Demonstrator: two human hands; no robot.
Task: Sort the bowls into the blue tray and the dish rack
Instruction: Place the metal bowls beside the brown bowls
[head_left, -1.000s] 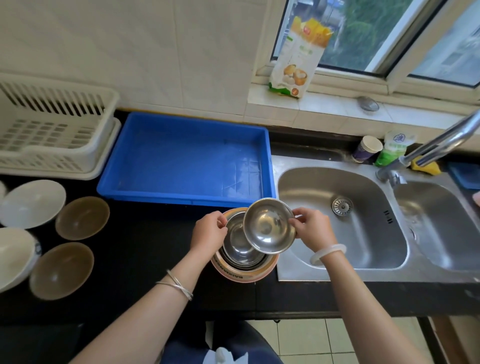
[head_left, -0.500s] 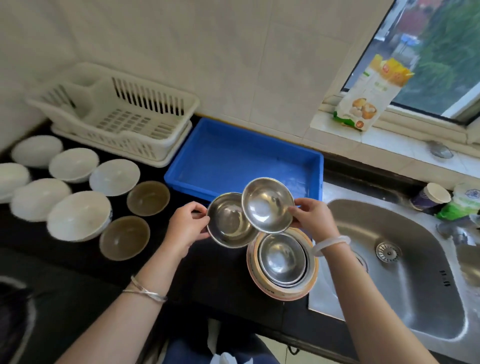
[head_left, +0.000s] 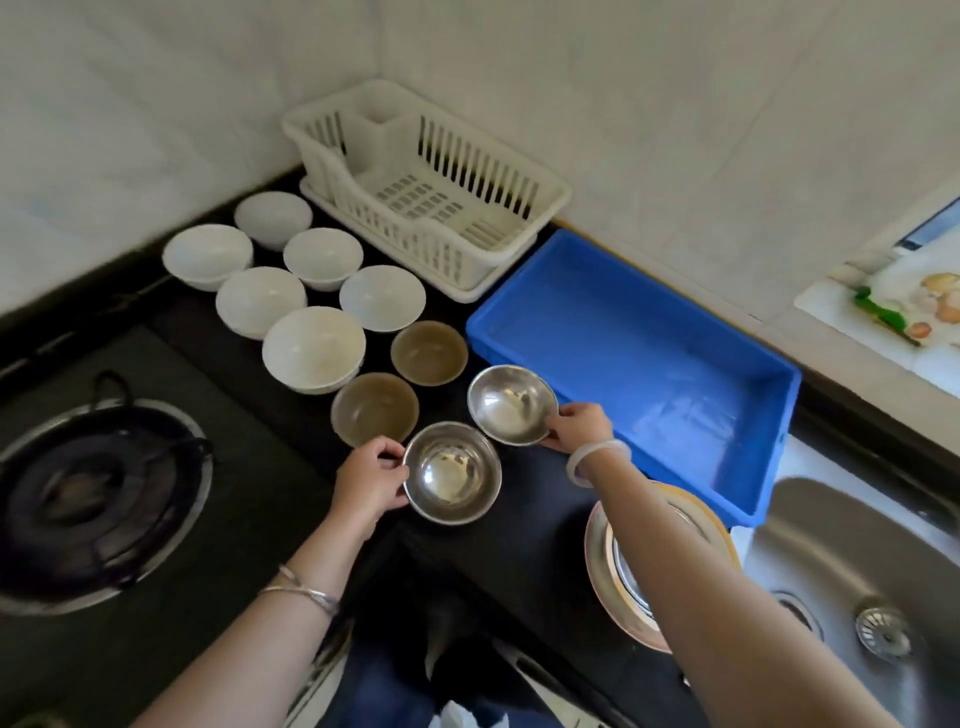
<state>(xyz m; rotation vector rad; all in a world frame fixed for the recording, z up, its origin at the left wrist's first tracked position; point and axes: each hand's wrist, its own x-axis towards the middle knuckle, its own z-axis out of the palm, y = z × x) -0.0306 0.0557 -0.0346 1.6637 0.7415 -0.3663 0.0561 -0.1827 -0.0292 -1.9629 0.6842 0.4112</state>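
We are carrying bowls: our left hand (head_left: 371, 480) pinches the near steel bowl (head_left: 452, 473) by its rim, our right hand (head_left: 576, 428) pinches the far steel bowl (head_left: 511, 405), and next we think both go up into the blue tray (head_left: 623, 353) just right of that grip.

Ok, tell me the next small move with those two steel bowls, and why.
Probably swing the right hand rightward and set its steel bowl inside the blue tray: that bowl is just beside the tray's near wall, while the left hand grips the other steel bowl farther off.
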